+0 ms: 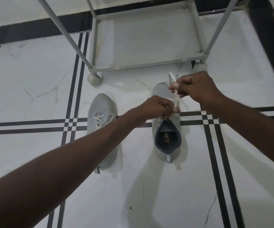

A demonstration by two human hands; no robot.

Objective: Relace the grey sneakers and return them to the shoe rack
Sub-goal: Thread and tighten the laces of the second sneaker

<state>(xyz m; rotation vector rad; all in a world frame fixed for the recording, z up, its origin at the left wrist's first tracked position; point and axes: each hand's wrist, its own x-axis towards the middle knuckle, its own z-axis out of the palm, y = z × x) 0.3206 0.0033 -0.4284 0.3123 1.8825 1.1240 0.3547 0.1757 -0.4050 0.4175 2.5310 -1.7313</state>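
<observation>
Two grey sneakers stand on the floor, toes pointing toward the shoe rack (pixel 142 66). The left sneaker (pixel 101 112) has its white laces threaded and loose; my left forearm crosses over its heel half. The right sneaker (pixel 166 137) shows its dark lining. My left hand (pixel 157 107) pinches the white lace (pixel 175 96) at the right sneaker's tongue. Farther out, over the toe, my right hand (pixel 197 86) grips the same lace and holds it taut, its looped end sticking out past my fingers.
The grey metal rack has a bare bottom shelf, slanted posts and a caster wheel (pixel 94 79) near the left sneaker's toe. White marble floor with black stripe lines (pixel 34 126) surrounds the shoes. A dark post (pixel 268 38) stands at the upper right.
</observation>
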